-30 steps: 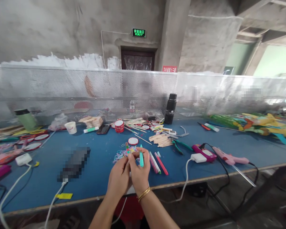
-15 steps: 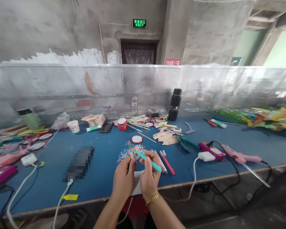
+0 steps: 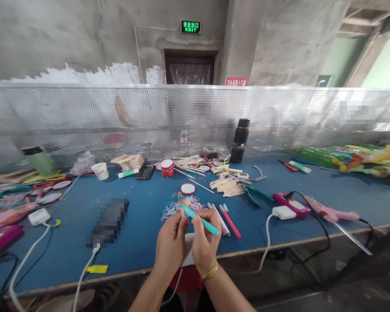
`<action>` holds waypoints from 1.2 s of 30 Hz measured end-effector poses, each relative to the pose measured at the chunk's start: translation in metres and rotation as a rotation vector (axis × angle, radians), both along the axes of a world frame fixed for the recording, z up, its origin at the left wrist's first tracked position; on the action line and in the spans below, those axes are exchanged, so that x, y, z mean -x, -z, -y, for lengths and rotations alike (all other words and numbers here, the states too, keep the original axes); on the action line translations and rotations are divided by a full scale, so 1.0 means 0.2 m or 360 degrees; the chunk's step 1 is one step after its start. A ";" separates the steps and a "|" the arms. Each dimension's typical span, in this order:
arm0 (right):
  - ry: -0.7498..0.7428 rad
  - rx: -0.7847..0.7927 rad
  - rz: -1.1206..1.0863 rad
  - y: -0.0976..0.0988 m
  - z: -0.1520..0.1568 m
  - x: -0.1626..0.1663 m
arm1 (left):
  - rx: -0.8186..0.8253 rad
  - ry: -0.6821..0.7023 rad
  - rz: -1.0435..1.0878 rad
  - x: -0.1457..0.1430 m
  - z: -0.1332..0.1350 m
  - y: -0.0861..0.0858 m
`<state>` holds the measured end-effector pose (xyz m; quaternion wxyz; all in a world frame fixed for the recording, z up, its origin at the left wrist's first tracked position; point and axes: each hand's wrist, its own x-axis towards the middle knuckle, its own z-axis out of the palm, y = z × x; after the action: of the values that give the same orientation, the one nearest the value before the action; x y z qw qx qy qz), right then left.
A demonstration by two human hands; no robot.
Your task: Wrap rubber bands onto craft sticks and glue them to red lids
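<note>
Between the fingers of my left hand (image 3: 171,236) stands a narrow wooden craft stick (image 3: 180,202), its upper part banded in reddish-brown and green. My right hand (image 3: 205,238) grips a turquoise marker pen (image 3: 205,222), whose tip end points left and meets or nearly meets the stick. Behind both hands lies a heap of small colourful rubber bands (image 3: 169,209). Just right of my right hand, a pink marker (image 3: 230,222) and several other pens rest on the table. Something white, partly hidden, shows beneath my hands.
On the blue table (image 3: 143,242) are a pile of plain craft sticks (image 3: 226,187), green-handled pliers (image 3: 252,197), a pink glue gun (image 3: 328,211) with cables and a black bottle (image 3: 240,141). To the left lies a blurred dark device (image 3: 108,222) with a white cable. A perforated metal screen (image 3: 143,112) stands behind.
The turquoise marker's tip end has come down and closer to the craft stick, which is a little more upright. The whole view has shifted slightly.
</note>
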<state>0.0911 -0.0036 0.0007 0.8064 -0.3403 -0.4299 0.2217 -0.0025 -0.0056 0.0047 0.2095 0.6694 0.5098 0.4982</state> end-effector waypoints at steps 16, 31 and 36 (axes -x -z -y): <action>-0.0062 0.0029 -0.0002 0.01 0.00 0.00 | 0.0027 -0.0021 0.0023 0.00 -0.01 0.01; 0.0065 0.0062 -0.0008 0.01 0.00 0.00 | -0.0018 -0.0031 0.0006 0.00 0.00 0.01; -0.0023 0.0012 0.0056 0.01 0.00 0.00 | 0.0003 -0.0066 0.0002 -0.01 0.00 0.00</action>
<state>0.0913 -0.0034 -0.0010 0.7957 -0.3439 -0.4458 0.2232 -0.0009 -0.0052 0.0042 0.2001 0.6581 0.5239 0.5023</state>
